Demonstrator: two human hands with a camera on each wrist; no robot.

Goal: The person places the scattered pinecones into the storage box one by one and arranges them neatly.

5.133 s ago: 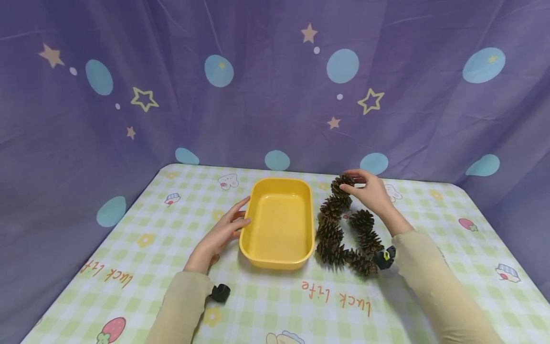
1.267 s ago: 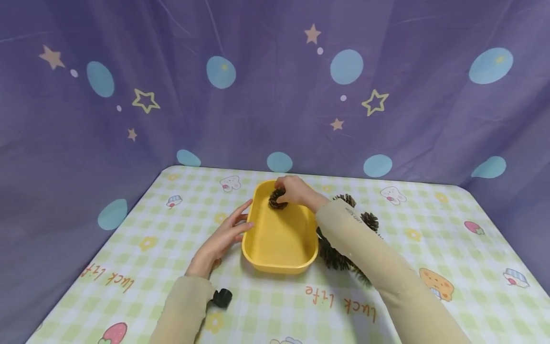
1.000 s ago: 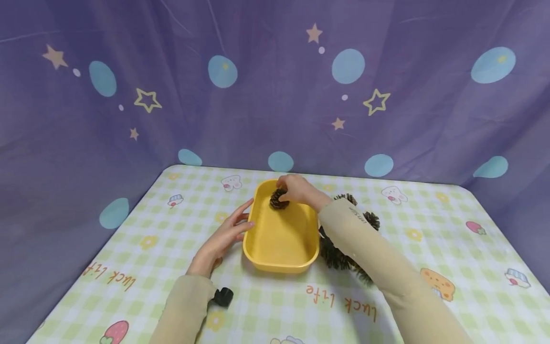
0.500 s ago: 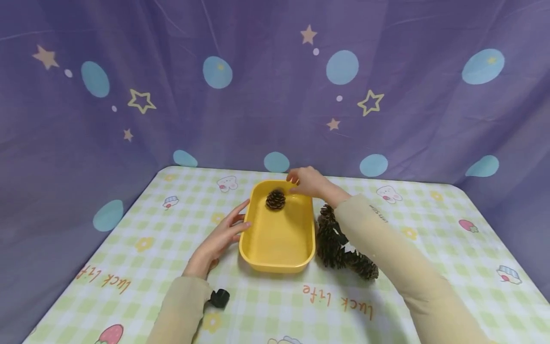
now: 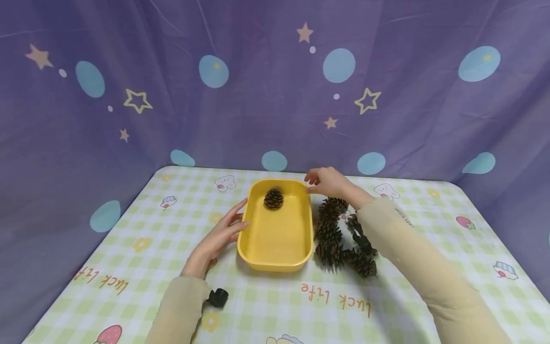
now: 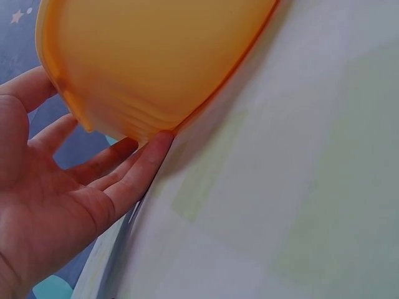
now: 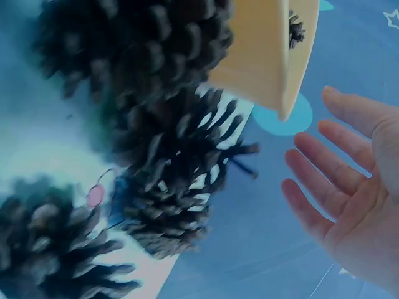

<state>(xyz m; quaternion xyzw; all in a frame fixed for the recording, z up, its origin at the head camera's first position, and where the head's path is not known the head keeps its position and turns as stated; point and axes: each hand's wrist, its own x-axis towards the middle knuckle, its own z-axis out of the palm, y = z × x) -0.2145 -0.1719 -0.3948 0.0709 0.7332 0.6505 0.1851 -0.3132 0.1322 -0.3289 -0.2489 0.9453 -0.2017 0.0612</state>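
A yellow plastic basin (image 5: 277,239) stands mid-table with one brown pine cone (image 5: 273,198) lying inside near its far end. My left hand (image 5: 221,234) rests against the basin's left side; the left wrist view shows its fingertips (image 6: 159,144) touching the wall of the basin (image 6: 156,56). Past the basin's far right corner hovers my right hand (image 5: 328,182), its fingers relaxed and holding nothing. Below and in front of that hand, a cluster of several pine cones (image 5: 331,236) lies beside the basin. In the right wrist view, cones (image 7: 168,156) fill the left while the hand (image 7: 355,180) is at the right.
A checked tablecloth (image 5: 429,239) with printed figures covers the table. Behind it hangs a purple curtain (image 5: 258,119) with stars and blue ovals. A small black device (image 5: 218,298) sits at the left wrist, and the right sleeve (image 5: 412,253) passes close to the cones.
The right hand took a pine cone from the far end of the cluster, set it in the basin, let go and moved back right toward the cluster. The left hand stayed at the basin.
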